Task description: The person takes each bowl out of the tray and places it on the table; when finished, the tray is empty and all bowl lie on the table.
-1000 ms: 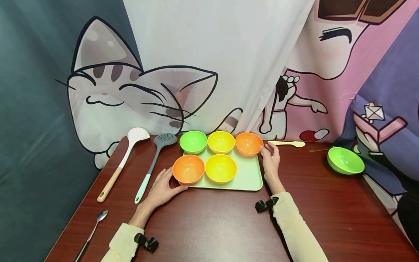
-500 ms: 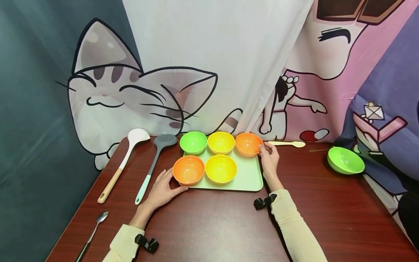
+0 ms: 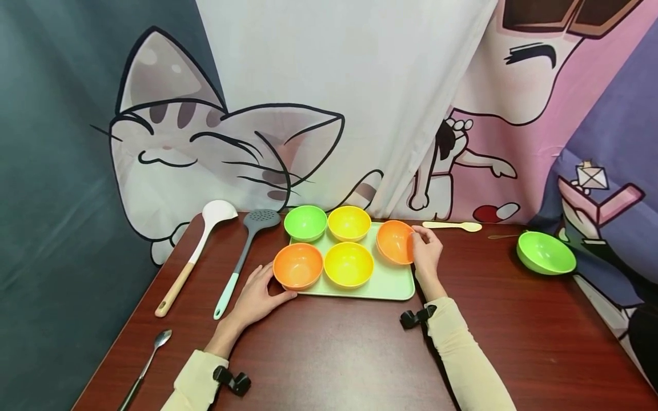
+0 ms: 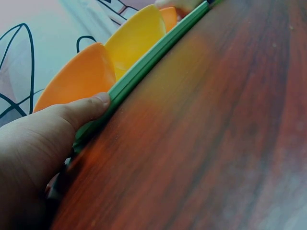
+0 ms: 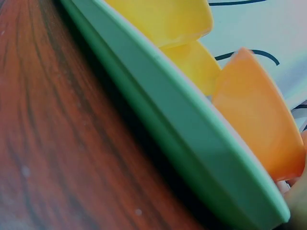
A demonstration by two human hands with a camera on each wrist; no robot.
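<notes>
In the head view, my right hand (image 3: 428, 254) pinches the right rim of an orange bowl (image 3: 394, 242) over the right part of a pale green tray (image 3: 392, 285). This bowl looks tilted in the right wrist view. At the tray's front left corner, my left hand (image 3: 257, 294) lies beside a second orange bowl (image 3: 298, 266), its thumb against the tray's edge; the left wrist view hides its other fingers. A yellow bowl (image 3: 349, 265) stands right of that bowl. Behind them are a green bowl (image 3: 305, 223) and another yellow bowl (image 3: 349, 223).
Left of the tray lie a white ladle (image 3: 197, 251), a grey slotted turner (image 3: 247, 245) and a long metal spoon (image 3: 149, 362). A small pale spoon (image 3: 454, 226) lies behind my right hand. Another green bowl (image 3: 546, 253) sits far right. A printed curtain (image 3: 329, 68) hangs behind the table.
My right hand has brought the orange bowl from the back right of the row toward me and slightly right, over the tray. My left hand stays at the tray's corner.
</notes>
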